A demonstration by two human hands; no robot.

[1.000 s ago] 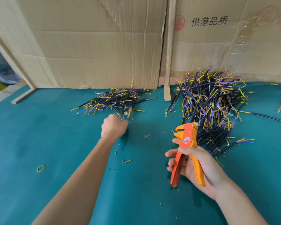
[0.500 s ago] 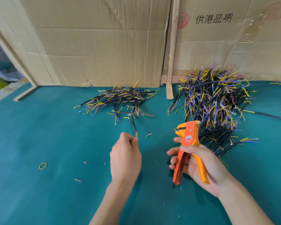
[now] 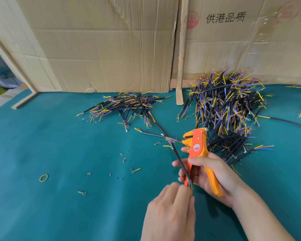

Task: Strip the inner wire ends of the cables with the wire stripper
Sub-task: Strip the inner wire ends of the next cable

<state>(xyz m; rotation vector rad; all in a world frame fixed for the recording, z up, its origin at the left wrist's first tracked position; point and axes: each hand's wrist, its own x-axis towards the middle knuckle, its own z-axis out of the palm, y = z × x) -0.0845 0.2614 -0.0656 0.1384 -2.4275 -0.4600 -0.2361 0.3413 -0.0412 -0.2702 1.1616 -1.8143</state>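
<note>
Cable presentation at the stripper head: my left hand (image 3: 170,204) pinches the near end of 1 black cable (image 3: 180,163), which rises across my right hand (image 3: 214,173) so that its far inner wires (image 3: 170,140) fan out just beside the open mouth of the orange wire stripper (image 3: 196,145), above the green bench (image 3: 59,171). My right fingers (image 3: 195,160) are wrapped round both handles, not yet squeezed together. I judge it best to feed 1 wire end squarely into the mouth, hold the cable steady, then squeeze.

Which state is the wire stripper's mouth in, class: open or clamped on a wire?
Open. The wire stripper, gripped by the right hand, shows a dark gap between its jaws, and no wire sits inside.
</note>
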